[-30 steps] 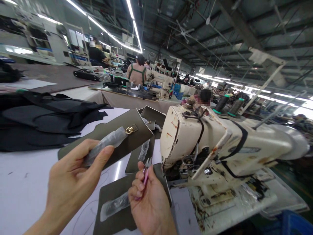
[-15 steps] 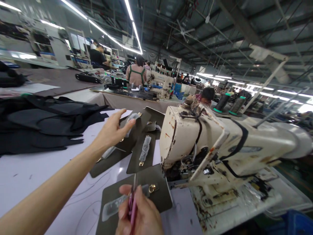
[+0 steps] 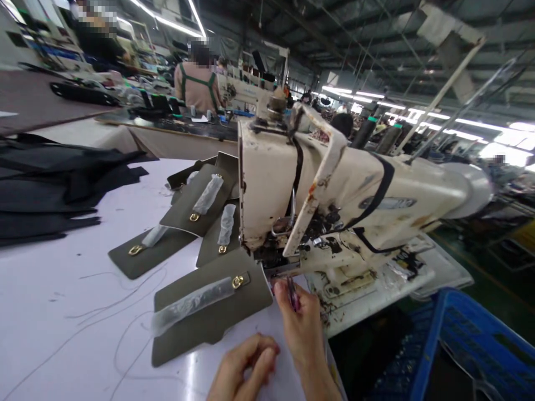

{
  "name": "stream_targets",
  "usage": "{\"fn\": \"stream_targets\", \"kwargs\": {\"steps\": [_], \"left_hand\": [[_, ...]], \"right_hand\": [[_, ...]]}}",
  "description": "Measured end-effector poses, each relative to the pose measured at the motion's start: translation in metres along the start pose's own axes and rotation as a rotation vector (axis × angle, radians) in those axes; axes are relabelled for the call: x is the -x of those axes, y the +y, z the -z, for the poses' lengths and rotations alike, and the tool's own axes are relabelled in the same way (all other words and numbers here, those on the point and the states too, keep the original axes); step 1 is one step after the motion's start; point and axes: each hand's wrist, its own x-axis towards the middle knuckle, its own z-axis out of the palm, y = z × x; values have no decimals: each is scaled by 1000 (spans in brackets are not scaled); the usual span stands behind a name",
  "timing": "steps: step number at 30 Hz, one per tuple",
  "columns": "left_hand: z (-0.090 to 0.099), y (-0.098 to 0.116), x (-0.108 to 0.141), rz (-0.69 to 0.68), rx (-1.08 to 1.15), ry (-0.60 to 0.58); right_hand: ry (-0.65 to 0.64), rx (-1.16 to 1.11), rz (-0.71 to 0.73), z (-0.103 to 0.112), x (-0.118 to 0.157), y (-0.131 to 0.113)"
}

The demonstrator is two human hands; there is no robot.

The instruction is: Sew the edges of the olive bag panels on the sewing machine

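Note:
Several olive-grey leather panels lie fanned out on the white table [image 3: 54, 312], each with a gold metal buckle and a plastic-wrapped strip. The nearest panel [image 3: 209, 312] has its strip [image 3: 190, 303] lying across it. My right hand [image 3: 301, 328] pinches pink thread snips [image 3: 293, 293] close to that panel's right corner, just below the sewing machine's head. My left hand [image 3: 244, 367] rests near the table's near edge with curled fingers, touching no panel and holding nothing visible.
A worn cream sewing machine [image 3: 317, 189] stands to the right of the panels. A blue plastic crate [image 3: 438, 345] sits low at right. Black material [image 3: 54, 189] lies at left, and loose threads cross the table. A co-worker [image 3: 196, 89] sits at a distant table.
My left hand has drawn back from the panels toward the near edge, holding nothing. My right hand has moved right with the snips. The view has swung, shifting the scene up and left.

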Motion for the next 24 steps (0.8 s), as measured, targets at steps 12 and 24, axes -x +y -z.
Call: {"fn": "stream_targets", "kwargs": {"steps": [12,24], "left_hand": [[5,-19,-34,3,-48,546],[-2,20,-26,-12,65,696]], "right_hand": [[-256,-491,-269,-3,-11,-3],[-215,-202,-30,8,-18,-8]]}}
